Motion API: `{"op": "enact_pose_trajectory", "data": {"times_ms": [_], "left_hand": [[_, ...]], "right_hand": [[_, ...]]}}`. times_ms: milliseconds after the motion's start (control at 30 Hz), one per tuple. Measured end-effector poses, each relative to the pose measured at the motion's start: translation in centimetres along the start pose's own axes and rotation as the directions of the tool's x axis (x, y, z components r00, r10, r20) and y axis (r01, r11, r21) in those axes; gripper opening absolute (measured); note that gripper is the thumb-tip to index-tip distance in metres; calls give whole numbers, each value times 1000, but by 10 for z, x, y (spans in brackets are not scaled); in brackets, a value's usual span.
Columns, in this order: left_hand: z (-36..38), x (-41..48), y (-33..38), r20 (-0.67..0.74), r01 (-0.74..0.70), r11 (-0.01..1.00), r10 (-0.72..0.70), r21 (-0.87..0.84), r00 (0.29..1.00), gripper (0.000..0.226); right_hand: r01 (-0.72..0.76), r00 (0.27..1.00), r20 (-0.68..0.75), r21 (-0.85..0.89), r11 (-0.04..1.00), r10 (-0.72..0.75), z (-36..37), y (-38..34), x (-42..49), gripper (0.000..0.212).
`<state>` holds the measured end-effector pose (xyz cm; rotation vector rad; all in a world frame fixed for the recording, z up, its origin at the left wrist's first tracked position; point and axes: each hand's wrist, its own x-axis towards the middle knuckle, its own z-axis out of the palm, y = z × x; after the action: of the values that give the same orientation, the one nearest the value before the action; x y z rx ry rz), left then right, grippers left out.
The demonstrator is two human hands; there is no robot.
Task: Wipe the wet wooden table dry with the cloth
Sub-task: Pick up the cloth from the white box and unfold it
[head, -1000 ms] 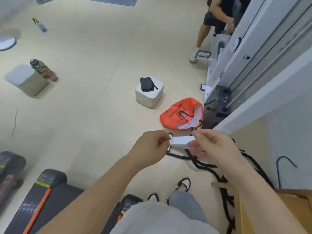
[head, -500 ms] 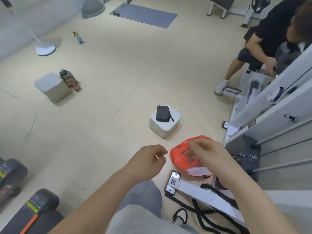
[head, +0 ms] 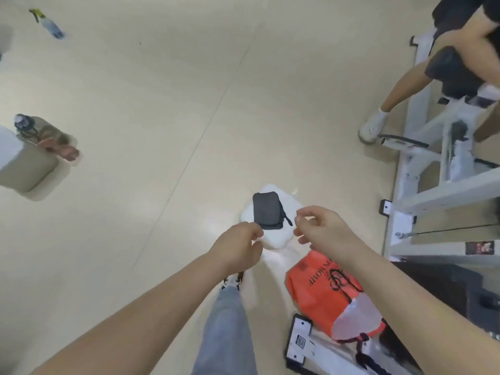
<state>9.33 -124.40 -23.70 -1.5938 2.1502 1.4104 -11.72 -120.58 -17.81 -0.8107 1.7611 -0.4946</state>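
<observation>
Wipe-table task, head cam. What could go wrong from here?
1. No cloth and no wooden table are in view. Neither the left hand nor the right hand visibly holds a cloth, so the wipe may stall.
2. Trip risk: the white cube carrying a dark pouch, the orange bag and the machine base all lie close to the person's foot.

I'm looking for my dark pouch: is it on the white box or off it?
On it: the dark pouch lies flat on the white box's top.
</observation>
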Motion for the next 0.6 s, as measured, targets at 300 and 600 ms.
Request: {"op": "enact_pose_trajectory", "data": {"times_ms": [300, 600], "left_hand": [[41, 226, -99, 230, 88, 991, -109, 101, 967, 37], [153, 356, -148, 413, 473, 847, -351, -244, 840, 69]], "right_hand": [[-137, 990, -51, -163, 977, 130, 43, 45, 237, 10], [-286, 955, -89, -18, 958, 284, 47, 114, 319, 31]]}}
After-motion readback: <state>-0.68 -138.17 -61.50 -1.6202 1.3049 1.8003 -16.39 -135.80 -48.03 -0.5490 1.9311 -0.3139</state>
